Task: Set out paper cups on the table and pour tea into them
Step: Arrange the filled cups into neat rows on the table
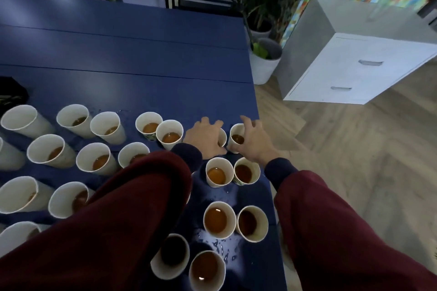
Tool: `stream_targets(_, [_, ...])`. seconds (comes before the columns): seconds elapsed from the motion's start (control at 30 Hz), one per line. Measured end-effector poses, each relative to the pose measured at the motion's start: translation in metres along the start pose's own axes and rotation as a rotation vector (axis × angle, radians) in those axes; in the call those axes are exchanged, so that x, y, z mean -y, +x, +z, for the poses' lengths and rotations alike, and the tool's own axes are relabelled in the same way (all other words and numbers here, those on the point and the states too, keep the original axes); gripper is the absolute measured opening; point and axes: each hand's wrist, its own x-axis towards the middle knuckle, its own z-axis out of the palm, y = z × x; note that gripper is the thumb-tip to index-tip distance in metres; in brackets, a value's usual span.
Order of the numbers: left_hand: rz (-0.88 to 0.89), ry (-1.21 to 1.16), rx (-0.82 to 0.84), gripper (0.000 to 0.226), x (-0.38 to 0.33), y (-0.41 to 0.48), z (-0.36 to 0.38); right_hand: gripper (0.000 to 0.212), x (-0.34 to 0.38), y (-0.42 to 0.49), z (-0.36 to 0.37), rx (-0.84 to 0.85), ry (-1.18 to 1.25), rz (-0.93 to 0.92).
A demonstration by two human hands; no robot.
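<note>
Arms extended forward (both sleeved). Left hand (204, 140) clasps one cup (223, 136) from above; right hand (255, 141) grips adjacent cup (235, 133).

Head camera, one, wide-angle, worn by the person. Faces forward and steeply down over the blue table (146, 71). Near range: paper cups (216, 220) close beneath the lens; floor (354, 160), cabinet (354, 68) and potted plant (264, 66) at the frame's right and top.
</note>
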Motion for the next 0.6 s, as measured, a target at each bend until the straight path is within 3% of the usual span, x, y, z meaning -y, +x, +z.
stream_targets(0.23, [0.019, 0.002, -0.115, 0.049, 0.003, 0.008, 0.009, 0.067, -0.007, 0.023, 0.007, 0.000, -0.082, -0.073])
stream_targets(0.33, [0.015, -0.008, -0.160, 0.047, 0.004, 0.010, 0.008, 0.057, -0.007, 0.032, 0.003, -0.024, -0.087, -0.104])
stream_targets(0.6, [-0.039, -0.010, -0.199, 0.043, 0.007, 0.023, -0.004, 0.054, -0.005, 0.071, -0.015, -0.059, -0.070, -0.068])
